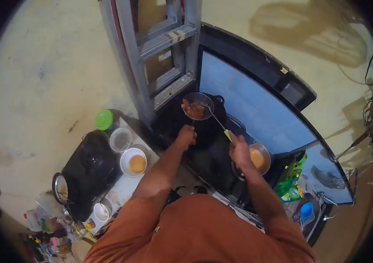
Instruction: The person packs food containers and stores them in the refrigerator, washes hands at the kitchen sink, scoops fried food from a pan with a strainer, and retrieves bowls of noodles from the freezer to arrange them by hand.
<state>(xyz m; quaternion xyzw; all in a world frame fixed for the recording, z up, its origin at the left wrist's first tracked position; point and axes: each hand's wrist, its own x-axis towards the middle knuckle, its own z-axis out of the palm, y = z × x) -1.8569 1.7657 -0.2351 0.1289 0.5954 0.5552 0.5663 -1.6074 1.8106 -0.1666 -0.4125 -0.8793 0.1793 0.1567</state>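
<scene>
My left hand (186,136) is closed around the handle of a round strainer (189,115), which holds reddish-brown cooked pieces (196,109). The strainer hangs over a dark pot (219,101) on the black stove area. In my right hand (240,151) is a long thin utensil with a yellow-green handle (228,135); its tip reaches into the strainer among the pieces, and its exact shape is unclear. Close beside my right wrist, a metal pan (269,163) contains orange liquid (256,158).
A ladder (169,44) stands behind the stove. On the left are a white bowl (126,172) with orange-tan content, a clear container (121,139), a green lid (104,119) and a black appliance (91,168). Green packets (290,190) and a blue cup (306,210) lie right.
</scene>
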